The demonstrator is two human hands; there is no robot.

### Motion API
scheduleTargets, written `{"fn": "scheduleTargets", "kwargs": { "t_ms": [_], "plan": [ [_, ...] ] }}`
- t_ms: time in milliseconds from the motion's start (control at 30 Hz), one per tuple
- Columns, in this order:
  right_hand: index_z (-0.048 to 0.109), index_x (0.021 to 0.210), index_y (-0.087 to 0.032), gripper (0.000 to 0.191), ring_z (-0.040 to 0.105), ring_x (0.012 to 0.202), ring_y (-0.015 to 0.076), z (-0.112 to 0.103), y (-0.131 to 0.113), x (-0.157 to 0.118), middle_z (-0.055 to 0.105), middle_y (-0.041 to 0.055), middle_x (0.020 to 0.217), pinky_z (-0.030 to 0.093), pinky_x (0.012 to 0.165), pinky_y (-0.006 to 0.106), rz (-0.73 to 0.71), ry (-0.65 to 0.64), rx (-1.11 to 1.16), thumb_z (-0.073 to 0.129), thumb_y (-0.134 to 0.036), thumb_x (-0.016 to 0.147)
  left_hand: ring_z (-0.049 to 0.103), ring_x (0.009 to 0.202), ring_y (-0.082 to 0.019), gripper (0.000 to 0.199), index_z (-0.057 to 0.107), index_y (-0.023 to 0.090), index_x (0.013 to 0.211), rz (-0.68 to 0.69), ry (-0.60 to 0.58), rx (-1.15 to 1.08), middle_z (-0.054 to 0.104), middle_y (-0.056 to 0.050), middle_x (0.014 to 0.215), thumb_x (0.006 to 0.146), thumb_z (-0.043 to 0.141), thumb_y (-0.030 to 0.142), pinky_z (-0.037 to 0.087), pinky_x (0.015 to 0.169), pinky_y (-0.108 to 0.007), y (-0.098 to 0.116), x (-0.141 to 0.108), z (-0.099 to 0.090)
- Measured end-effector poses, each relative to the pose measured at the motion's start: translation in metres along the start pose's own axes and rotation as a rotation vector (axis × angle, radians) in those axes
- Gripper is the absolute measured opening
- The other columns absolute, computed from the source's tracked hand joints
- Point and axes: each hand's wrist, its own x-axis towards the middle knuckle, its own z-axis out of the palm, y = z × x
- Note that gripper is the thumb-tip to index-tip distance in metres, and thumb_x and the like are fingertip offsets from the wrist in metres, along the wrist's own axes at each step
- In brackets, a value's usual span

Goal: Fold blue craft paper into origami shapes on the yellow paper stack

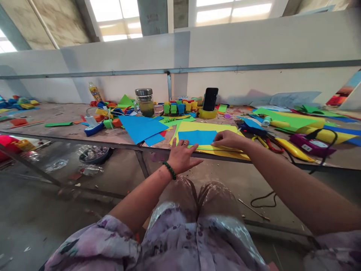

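Observation:
A blue rectangular sheet (196,137) lies flat on larger yellow sheets (225,127) at the table's front edge. My left hand (181,153) has its fingers spread, with the fingertips on the blue sheet's lower left edge and on the yellow beside it. A ring and a green bead bracelet are on that hand and wrist. At the blue sheet's right end, my right hand (229,140) is closed with fingertips pinched at the corner.
Behind the sheets stand a glass jar (146,105) and a phone (210,99) on a yellow base. Blue sheets (141,128) lie left. On the right are a yellow-handled tool (294,149), a purple device (311,145) with a cable, and colored sheets.

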Motion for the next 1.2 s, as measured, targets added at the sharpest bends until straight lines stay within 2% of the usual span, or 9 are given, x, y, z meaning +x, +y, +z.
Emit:
{"fn": "scheduleTargets", "kwargs": {
  "t_ms": [233,400,533,633,700,800,933,1033,1200],
  "plan": [
    [0.073,0.076,-0.019,0.016,0.064,0.079,0.0226,-0.01,0.032,-0.006,0.071,0.0051,0.08,0.048,0.066,0.03,0.153,0.064,0.0,0.07,-0.031,0.065,0.044,0.124,-0.036,0.059,0.058,0.024,0.128,-0.123,0.025,-0.059,0.058,-0.012,0.131,0.083,0.056,0.062,0.019,0.11,-0.061,-0.024,-0.026,-0.006],
    [0.073,0.069,-0.019,0.007,0.066,0.074,0.0221,-0.023,0.04,-0.006,0.073,0.0064,0.077,0.051,0.064,0.03,0.153,0.031,0.008,0.071,-0.024,0.065,0.041,0.129,-0.034,0.057,0.056,0.024,0.13,-0.146,0.017,-0.083,0.056,-0.009,0.135,0.084,0.058,0.058,0.018,0.112,-0.061,-0.03,-0.033,-0.007],
    [0.074,0.079,-0.017,0.018,0.067,0.087,0.0271,-0.032,0.026,0.006,0.074,0.0101,0.088,0.052,0.076,0.034,0.048,0.129,-0.047,0.069,-0.032,0.072,0.041,0.129,-0.034,0.058,0.055,0.025,0.131,-0.161,-0.006,-0.106,0.054,-0.01,0.137,0.082,0.06,0.056,0.02,0.111,-0.06,-0.028,-0.032,-0.007],
    [0.073,0.102,-0.021,0.037,0.064,0.104,0.0277,-0.021,0.0,0.028,0.072,0.0081,0.111,0.049,0.088,0.034,-0.083,0.185,-0.066,0.063,-0.049,0.08,0.041,0.13,-0.034,0.059,0.056,0.025,0.13,-0.179,-0.007,-0.126,0.053,-0.01,0.138,0.081,0.061,0.057,0.022,0.112,-0.058,-0.027,-0.032,-0.006],
    [0.072,0.105,-0.022,0.044,0.062,0.108,0.0266,-0.008,-0.018,0.047,0.07,0.0075,0.117,0.047,0.091,0.032,-0.159,0.163,-0.069,0.06,-0.056,0.081,0.041,0.131,-0.033,0.059,0.055,0.025,0.131,-0.196,-0.007,-0.136,0.053,-0.01,0.139,0.081,0.061,0.057,0.022,0.113,-0.058,-0.025,-0.032,-0.006],
    [0.073,0.102,-0.018,0.053,0.065,0.101,0.0267,0.007,-0.037,0.071,0.073,0.0105,0.109,0.049,0.087,0.032,-0.216,0.106,-0.071,0.062,-0.064,0.076,0.041,0.131,-0.032,0.06,0.055,0.025,0.132,-0.214,-0.018,-0.141,0.052,-0.01,0.14,0.081,0.062,0.056,0.021,0.113,-0.058,-0.023,-0.032,-0.008],
    [0.075,0.09,-0.017,0.053,0.066,0.087,0.0242,0.006,-0.04,0.083,0.075,0.0087,0.093,0.05,0.074,0.029,-0.257,0.041,-0.052,0.073,-0.063,0.063,0.041,0.132,-0.033,0.059,0.055,0.025,0.131,-0.217,-0.013,-0.147,0.052,-0.01,0.141,0.08,0.064,0.052,0.022,0.113,-0.059,-0.02,-0.031,-0.009],
    [0.074,0.074,-0.017,0.045,0.064,0.075,0.0197,-0.003,-0.035,0.079,0.073,0.0043,0.076,0.047,0.064,0.026,-0.275,0.016,-0.032,0.075,-0.059,0.06,0.041,0.132,-0.033,0.059,0.055,0.025,0.131,-0.214,-0.005,-0.176,0.052,-0.01,0.141,0.08,0.064,0.052,0.022,0.112,-0.06,-0.021,-0.032,-0.007],
    [0.073,0.073,-0.016,0.044,0.06,0.067,0.0172,-0.023,-0.037,0.059,0.068,0.0026,0.067,0.043,0.058,0.025,-0.314,0.1,-0.006,0.068,-0.059,0.066,0.042,0.133,-0.034,0.058,0.054,0.025,0.132,-0.232,0.022,-0.258,0.051,-0.012,0.141,0.081,0.064,0.053,0.019,0.113,-0.062,-0.023,-0.034,-0.003]
  ]
}}
